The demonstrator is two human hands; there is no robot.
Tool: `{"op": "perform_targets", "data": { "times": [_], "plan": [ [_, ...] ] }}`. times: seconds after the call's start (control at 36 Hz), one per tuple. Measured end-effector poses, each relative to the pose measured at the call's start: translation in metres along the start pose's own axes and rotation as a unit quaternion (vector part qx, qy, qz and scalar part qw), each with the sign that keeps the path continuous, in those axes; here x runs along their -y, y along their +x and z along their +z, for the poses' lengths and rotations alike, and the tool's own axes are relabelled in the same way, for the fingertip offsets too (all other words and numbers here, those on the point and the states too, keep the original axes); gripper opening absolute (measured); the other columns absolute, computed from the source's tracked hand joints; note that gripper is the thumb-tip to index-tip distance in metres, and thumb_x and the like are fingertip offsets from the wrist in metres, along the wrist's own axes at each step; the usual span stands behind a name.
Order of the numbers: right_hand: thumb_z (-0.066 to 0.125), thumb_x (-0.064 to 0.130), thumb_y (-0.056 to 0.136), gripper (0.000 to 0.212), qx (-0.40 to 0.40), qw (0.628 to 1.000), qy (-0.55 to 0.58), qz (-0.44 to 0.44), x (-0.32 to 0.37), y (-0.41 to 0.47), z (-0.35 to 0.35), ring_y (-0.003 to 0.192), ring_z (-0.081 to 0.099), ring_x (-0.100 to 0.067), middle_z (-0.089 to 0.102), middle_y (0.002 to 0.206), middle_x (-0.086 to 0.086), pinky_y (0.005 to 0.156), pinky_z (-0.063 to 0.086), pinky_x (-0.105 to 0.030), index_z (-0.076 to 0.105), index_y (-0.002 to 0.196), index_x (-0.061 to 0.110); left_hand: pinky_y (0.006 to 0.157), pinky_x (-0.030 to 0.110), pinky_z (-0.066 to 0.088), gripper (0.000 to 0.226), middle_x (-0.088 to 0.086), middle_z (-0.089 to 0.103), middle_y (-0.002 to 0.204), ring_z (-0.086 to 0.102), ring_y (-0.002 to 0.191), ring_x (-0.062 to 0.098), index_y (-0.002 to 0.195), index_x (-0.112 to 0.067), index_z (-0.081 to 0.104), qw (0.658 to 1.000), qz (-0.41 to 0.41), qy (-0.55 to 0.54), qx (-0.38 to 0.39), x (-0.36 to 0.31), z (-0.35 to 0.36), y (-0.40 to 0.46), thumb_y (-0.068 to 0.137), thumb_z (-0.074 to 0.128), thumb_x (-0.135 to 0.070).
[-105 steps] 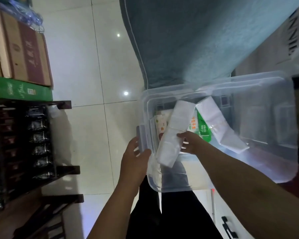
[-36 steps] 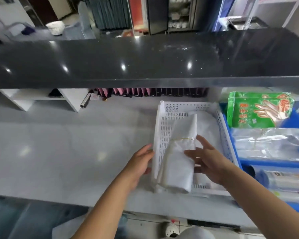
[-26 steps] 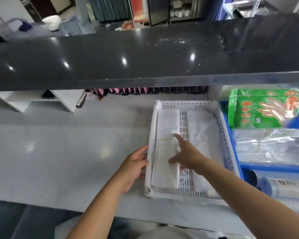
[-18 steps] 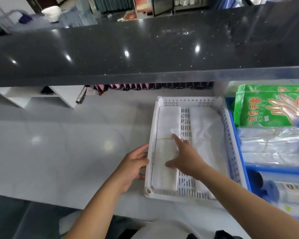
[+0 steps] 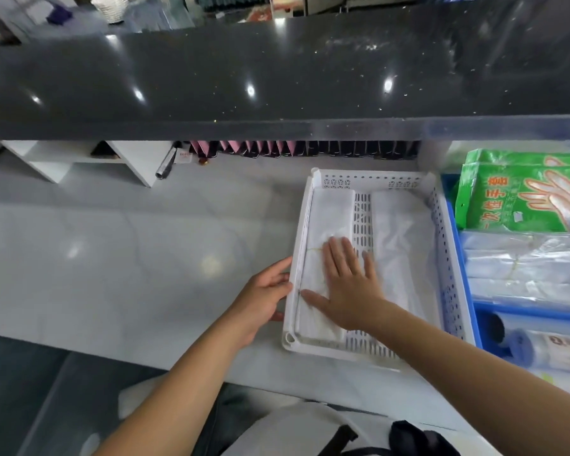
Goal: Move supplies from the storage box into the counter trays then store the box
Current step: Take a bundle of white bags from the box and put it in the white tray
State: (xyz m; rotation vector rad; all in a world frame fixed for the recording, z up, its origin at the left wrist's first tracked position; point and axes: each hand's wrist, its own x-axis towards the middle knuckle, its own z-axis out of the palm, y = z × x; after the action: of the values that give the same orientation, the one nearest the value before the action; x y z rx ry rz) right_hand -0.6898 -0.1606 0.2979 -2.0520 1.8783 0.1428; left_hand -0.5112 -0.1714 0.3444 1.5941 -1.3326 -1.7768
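- Right hand (image 5: 349,284): open, flat, pressing the white bundle (image 5: 323,258) into the tray (image 5: 372,181), left side.
- Left hand (image 5: 264,297): open grip steadying the tray's left wall on the tabletop (image 5: 129,258).
- Bundle: likely light, soft, slippery; best held mid-length at its band.

**Both hands at the tray, one flat, one bracing**

The person's two bare forearms reach forward from the lower edge of the view, the left from the lower centre, the right from the lower right corner. The right hand (image 5: 346,284) lies palm down with its fingers (image 5: 338,255) stretched straight and close together, the thumb spread out to the left; it presses flat and makes no grip. The left hand (image 5: 264,299) sits just beside it, turned on its edge, the wrist slightly bent. Its thumb and fingertips rest against the outer left wall of the white tray (image 5: 375,179), lightly curled, not closed around anything.
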Motion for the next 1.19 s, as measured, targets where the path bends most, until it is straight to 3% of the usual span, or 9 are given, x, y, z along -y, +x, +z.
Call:
{"op": "perform_targets", "data": {
  "times": [0.22,0.36,0.47,0.58,0.69,0.83,0.97,1.06,1.19],
  "plan": [
    [0.010,0.083,0.080,0.104,-0.029,0.999,0.012,0.010,-0.001,0.000,0.007,0.146,-0.026,-0.021,-0.025,0.161,0.000,0.120,-0.005,-0.052,-0.016,0.153,0.016,0.101,0.042,0.051,0.060,-0.007,0.044,0.150,0.054,0.127,0.011,0.147,-0.044,0.033,0.999,0.017,-0.022,0.022,0.013,-0.009,-0.022,0.098,0.056,-0.019],
    [0.028,0.076,0.086,0.092,-0.038,0.996,0.083,0.013,0.012,-0.012,-0.020,0.151,-0.008,-0.020,-0.006,0.165,0.001,0.121,0.001,-0.051,0.004,0.156,0.021,0.105,0.027,0.043,0.057,-0.007,0.038,0.153,0.050,0.125,0.006,0.147,-0.037,0.038,0.998,0.070,0.005,-0.005,0.018,-0.039,-0.065,0.095,0.060,-0.027],
    [0.038,0.067,0.091,0.074,-0.147,0.952,0.265,-0.033,0.076,-0.044,-0.063,0.149,0.018,-0.020,0.019,0.163,0.002,0.119,0.018,-0.044,0.025,0.153,0.028,0.092,0.018,0.041,0.063,-0.014,0.040,0.148,0.054,0.122,0.002,0.147,-0.042,0.034,0.992,0.103,0.035,-0.070,0.040,-0.085,-0.119,0.092,0.063,-0.039],
    [0.046,0.059,0.092,0.064,-0.173,0.921,0.323,-0.133,0.174,-0.084,-0.086,0.147,0.019,-0.009,0.027,0.160,0.007,0.116,0.015,-0.031,0.033,0.149,0.033,0.109,0.032,0.039,0.076,-0.013,0.037,0.151,0.047,0.133,0.009,0.144,-0.050,0.031,0.981,0.111,0.011,-0.161,0.084,-0.137,-0.181,0.079,0.069,-0.053],
    [0.046,0.059,0.093,0.061,-0.129,0.920,0.286,-0.235,0.267,-0.119,-0.057,0.147,0.021,-0.009,0.026,0.160,0.008,0.120,0.017,-0.034,0.034,0.148,0.034,0.115,0.039,0.033,0.076,-0.017,0.028,0.152,0.028,0.142,0.005,0.150,-0.046,0.022,0.956,0.064,0.089,-0.272,0.145,-0.181,-0.248,0.086,0.062,-0.053],
    [0.037,0.068,0.090,0.068,-0.040,0.933,0.193,-0.302,0.346,-0.144,0.027,0.149,0.017,-0.015,0.024,0.161,0.005,0.120,0.019,-0.045,0.032,0.149,0.034,0.118,0.041,0.018,0.092,0.007,0.016,0.163,0.017,0.149,0.025,0.153,-0.029,0.023,0.895,-0.022,0.219,-0.389,0.246,-0.212,-0.311,0.074,0.050,-0.069],
    [0.020,0.087,0.075,0.092,0.085,0.948,0.109,-0.286,0.389,-0.154,0.117,0.150,0.014,-0.021,0.020,0.162,0.001,0.119,0.017,-0.049,0.029,0.150,0.035,0.114,0.046,0.027,0.104,0.014,0.024,0.160,0.024,0.146,0.034,0.153,-0.021,0.026,0.876,-0.140,0.212,-0.410,0.343,-0.217,-0.355,0.064,0.032,-0.076],
    [0.011,0.093,0.061,0.107,0.160,0.946,0.062,-0.274,0.399,-0.154,0.150,0.150,0.011,-0.020,0.017,0.163,0.002,0.120,0.014,-0.048,0.026,0.151,0.036,0.118,0.041,0.018,0.109,0.009,0.009,0.164,0.011,0.150,0.030,0.156,-0.029,0.011,0.888,-0.216,0.162,-0.373,0.377,-0.208,-0.371,0.062,0.025,-0.082],
    [0.026,0.092,0.065,0.104,0.200,0.937,0.021,-0.286,0.419,-0.129,0.168,0.148,0.019,-0.019,0.027,0.160,0.001,0.118,0.021,-0.049,0.032,0.149,0.032,0.119,0.041,0.016,0.090,0.004,0.001,0.165,0.006,0.151,0.026,0.156,-0.032,0.007,0.894,-0.247,0.107,-0.359,0.406,-0.202,-0.374,0.086,0.055,-0.064]
  ]
}}
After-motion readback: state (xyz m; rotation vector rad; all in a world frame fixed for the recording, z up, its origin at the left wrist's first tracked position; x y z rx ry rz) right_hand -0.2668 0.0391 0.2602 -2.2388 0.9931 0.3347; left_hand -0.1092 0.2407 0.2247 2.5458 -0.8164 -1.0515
